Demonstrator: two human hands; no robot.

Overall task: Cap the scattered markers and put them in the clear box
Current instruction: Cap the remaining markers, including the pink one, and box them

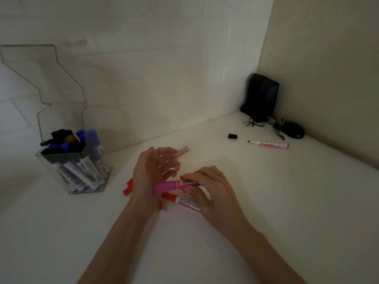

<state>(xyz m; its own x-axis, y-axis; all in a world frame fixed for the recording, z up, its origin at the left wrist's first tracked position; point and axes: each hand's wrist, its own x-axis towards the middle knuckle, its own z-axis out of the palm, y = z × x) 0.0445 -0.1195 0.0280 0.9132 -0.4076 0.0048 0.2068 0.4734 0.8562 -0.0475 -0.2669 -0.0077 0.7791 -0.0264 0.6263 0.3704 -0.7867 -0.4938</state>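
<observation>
A pink marker (170, 185) with its pink cap on lies across the middle of the white table. My right hand (209, 189) pinches its barrel. My left hand (152, 171) is beside the capped end, fingers relaxed and spread, holding nothing. Under my hands lie an orange-red marker (182, 201) and orange-red pieces (128, 187). A white marker end (183, 150) pokes out behind my left hand. Far right lies an uncapped red marker (268, 144) with a black cap (232, 136) near it. The clear box (75, 173) at left holds several markers.
The box's clear lid (41, 74) stands open against the white brick wall. A black speaker (262, 95), tangled cables (258, 120) and a black mouse (293, 130) fill the far right corner.
</observation>
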